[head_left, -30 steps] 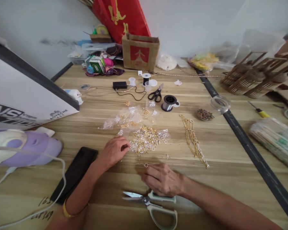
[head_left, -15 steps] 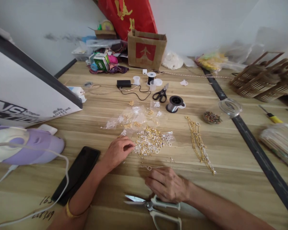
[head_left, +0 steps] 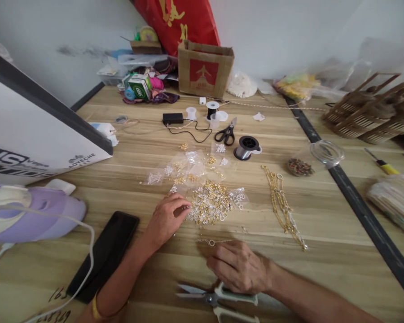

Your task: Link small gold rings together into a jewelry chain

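At the left edge of a pile of small gold and clear beads (head_left: 210, 202), my left hand (head_left: 168, 217) has thumb and forefinger pinched together; whatever is between the tips is too small to name. My right hand (head_left: 240, 269) rests on the wood with its fingers curled under, and what they hold is hidden. A thin silver chain with a ring (head_left: 211, 242) lies just beyond its knuckles, one end running up to the hand. Below that hand are light-handled scissors (head_left: 210, 298), blades apart and pointing left, with one handle partly covered.
Gold and silver chains (head_left: 283, 206) lie to the right. Small plastic bags (head_left: 191, 166), a wire spool (head_left: 246, 147) and black scissors (head_left: 226, 132) are beyond the beads. A phone (head_left: 104, 253) and a purple-white device (head_left: 37, 211) are at left, a bead jar (head_left: 303, 166) at right.
The view has shifted slightly, so the things on the table sit a little differently in the picture. Both hands keep nearly the same place and pose.
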{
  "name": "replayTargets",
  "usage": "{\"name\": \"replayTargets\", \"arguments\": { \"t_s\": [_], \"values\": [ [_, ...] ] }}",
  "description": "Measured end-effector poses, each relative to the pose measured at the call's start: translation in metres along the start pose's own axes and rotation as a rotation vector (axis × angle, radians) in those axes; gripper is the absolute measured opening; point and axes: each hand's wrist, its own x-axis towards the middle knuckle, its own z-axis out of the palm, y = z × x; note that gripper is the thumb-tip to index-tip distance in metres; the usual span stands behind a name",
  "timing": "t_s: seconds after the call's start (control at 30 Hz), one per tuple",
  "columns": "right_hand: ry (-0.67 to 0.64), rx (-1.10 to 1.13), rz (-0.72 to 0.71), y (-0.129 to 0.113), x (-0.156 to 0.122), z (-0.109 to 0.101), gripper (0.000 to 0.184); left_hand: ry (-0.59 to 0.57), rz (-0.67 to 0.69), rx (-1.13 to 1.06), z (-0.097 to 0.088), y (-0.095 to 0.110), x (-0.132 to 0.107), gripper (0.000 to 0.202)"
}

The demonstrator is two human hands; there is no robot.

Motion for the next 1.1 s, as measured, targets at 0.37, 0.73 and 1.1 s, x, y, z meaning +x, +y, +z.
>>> {"name": "replayTargets", "arguments": {
  "t_s": [0.37, 0.73, 1.1],
  "values": [
    [-0.007, 0.011, 0.007, 0.002, -0.002, 0.003, 0.019, -0.116, 0.178, 0.256, 0.01, 0.006, -0.004, 0.032],
    [-0.018, -0.005, 0.001, 0.003, -0.001, 0.0, 0.015, -0.108, 0.248, 0.257, 0.012, 0.005, -0.001, 0.031],
    [0.014, -0.007, 0.013, 0.003, 0.0, 0.003, 0.022, -0.1, 0.253, 0.337, 0.018, 0.005, -0.002, 0.035]
  ]
}}
